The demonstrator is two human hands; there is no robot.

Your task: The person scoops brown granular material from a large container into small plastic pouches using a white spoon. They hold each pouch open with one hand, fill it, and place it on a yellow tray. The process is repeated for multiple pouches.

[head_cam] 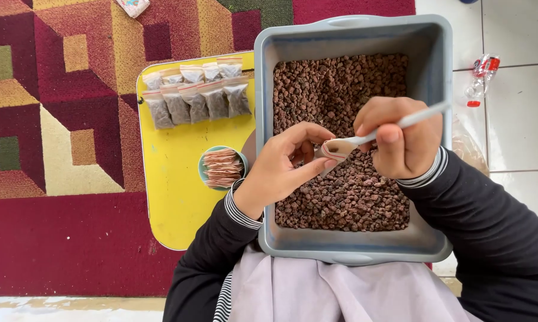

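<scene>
Both hands meet over the pebble-filled tub (269, 71): left hand (281, 164) pinches a small bag (334, 149), right hand (400, 140) grips a spoon (412, 119).

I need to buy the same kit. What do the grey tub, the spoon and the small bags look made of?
Grey tub: likely moulded plastic, matt, with rounded rim and corners. Spoon in the right hand: probably white plastic, smooth. Small bags on the yellow board: thin clear plastic film, glossy, dark contents showing through.

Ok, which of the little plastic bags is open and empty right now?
The small clear bag pinched in the left hand over the grey tub. The others, filled bags, lie in rows on the yellow tray, dark with pellets.
</scene>
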